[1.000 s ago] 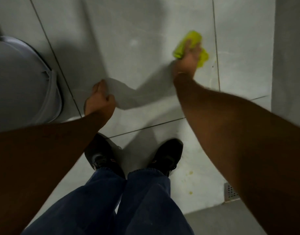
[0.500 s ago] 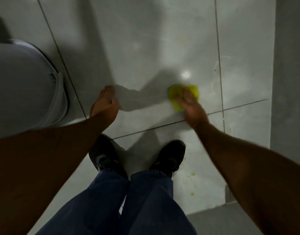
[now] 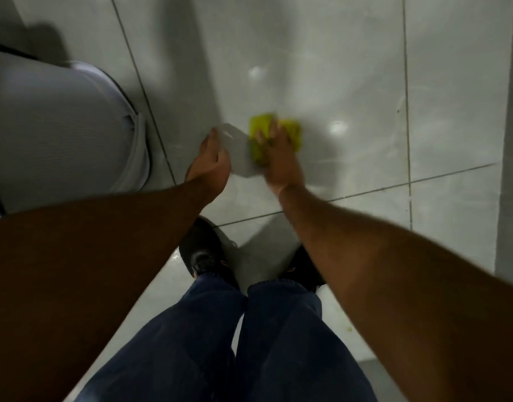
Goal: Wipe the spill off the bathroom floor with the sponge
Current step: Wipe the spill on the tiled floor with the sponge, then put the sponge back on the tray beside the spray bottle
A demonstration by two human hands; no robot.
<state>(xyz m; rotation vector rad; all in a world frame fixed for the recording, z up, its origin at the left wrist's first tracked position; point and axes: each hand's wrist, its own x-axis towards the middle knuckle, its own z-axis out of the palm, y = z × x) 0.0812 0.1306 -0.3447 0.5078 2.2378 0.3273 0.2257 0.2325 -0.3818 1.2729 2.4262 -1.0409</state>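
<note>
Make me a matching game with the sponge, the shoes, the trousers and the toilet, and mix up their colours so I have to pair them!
Things:
1. sponge
2. shoes
3. trousers
4. toilet

Colours:
A. dark blue
B. pale grey-white
C. yellow-green
D. black

Right pairs: 1-C, 2-D, 3-A, 4-B.

The right hand presses the sponge flat on the floor.
</note>
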